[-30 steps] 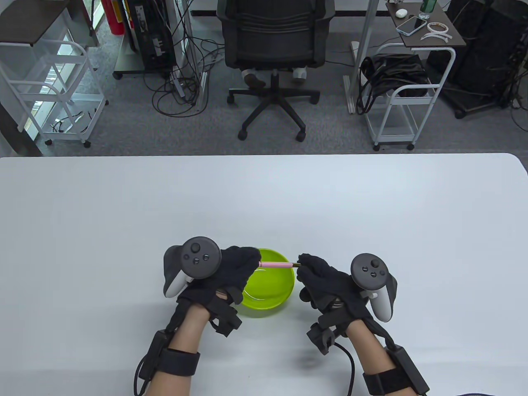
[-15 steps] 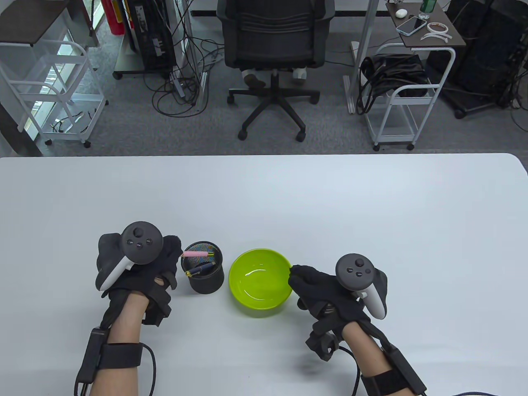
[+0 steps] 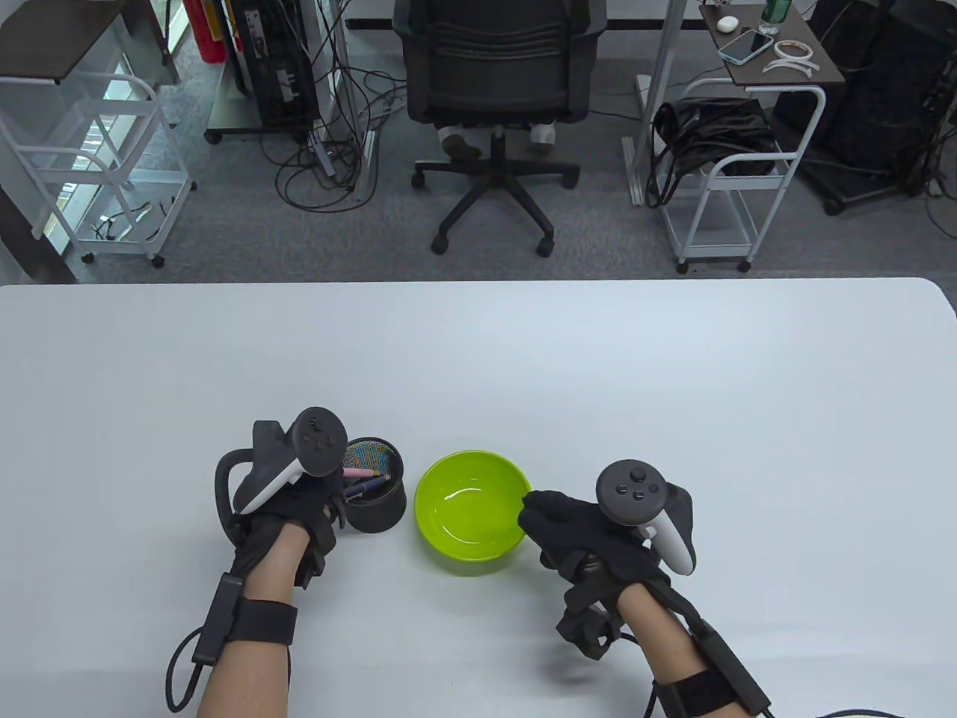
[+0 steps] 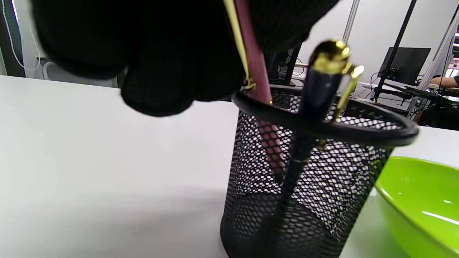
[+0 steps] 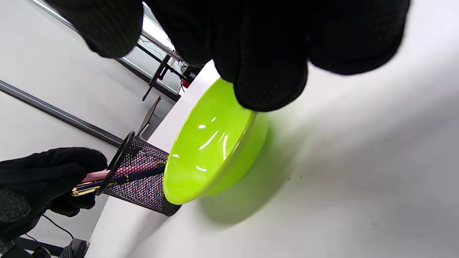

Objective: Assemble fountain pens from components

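Observation:
My left hand (image 3: 329, 493) holds a pink pen (image 3: 359, 473) by its upper end and has it lowered into a black mesh pen cup (image 3: 377, 508). In the left wrist view the pink pen (image 4: 256, 75) runs from my fingers (image 4: 172, 64) down inside the cup (image 4: 304, 200). A dark blue pen with gold trim (image 4: 321, 82) leans in the same cup. My right hand (image 3: 534, 512) is empty, with loosely curled fingers (image 5: 265, 71) at the right rim of an empty green bowl (image 3: 448, 486). I cannot tell whether they touch the rim.
The bowl (image 5: 204, 150) stands just right of the pen cup (image 5: 140, 179), a small gap between them. White table (image 3: 523, 359) stretches far beyond both. An office chair (image 3: 497, 82) and carts stand past the far edge.
My left hand carried the pink pen left from over the bowl and lowered it into the pen cup. My right hand let go of the pen and settled at the bowl's right rim.

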`<state>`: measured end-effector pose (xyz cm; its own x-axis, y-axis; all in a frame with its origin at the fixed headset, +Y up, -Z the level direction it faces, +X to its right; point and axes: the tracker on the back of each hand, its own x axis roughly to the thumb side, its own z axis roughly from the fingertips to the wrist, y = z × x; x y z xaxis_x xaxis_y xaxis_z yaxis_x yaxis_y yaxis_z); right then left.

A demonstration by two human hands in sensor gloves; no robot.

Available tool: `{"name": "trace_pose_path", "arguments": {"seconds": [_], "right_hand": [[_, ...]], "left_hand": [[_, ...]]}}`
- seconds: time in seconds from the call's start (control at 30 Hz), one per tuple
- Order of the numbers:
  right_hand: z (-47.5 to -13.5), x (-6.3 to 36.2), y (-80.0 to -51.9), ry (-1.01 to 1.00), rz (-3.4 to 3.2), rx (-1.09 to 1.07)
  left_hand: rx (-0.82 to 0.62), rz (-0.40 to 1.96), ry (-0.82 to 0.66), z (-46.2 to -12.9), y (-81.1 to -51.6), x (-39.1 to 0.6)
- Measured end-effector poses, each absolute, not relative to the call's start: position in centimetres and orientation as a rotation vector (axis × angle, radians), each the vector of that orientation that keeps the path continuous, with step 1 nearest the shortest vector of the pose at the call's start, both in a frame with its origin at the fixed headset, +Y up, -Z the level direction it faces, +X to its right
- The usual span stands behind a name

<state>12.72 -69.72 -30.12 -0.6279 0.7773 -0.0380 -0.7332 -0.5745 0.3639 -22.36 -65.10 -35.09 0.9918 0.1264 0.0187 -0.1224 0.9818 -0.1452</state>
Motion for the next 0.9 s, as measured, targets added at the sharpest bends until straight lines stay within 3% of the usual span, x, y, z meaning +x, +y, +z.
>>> {"name": "trace_pose_path", "arguments": {"seconds": [0.57, 0.9], "right_hand": [[-30.2, 13.1, -69.2, 0.339, 2.185, 0.152], [-29.6, 13.4, -67.3, 0.086, 2.349, 0.136]], "left_hand": [[-0.087, 0.178, 0.028, -34.7, -64.4, -22.7], [0.044, 0.239, -0.148, -32.0, -63.9, -18.2]]}}
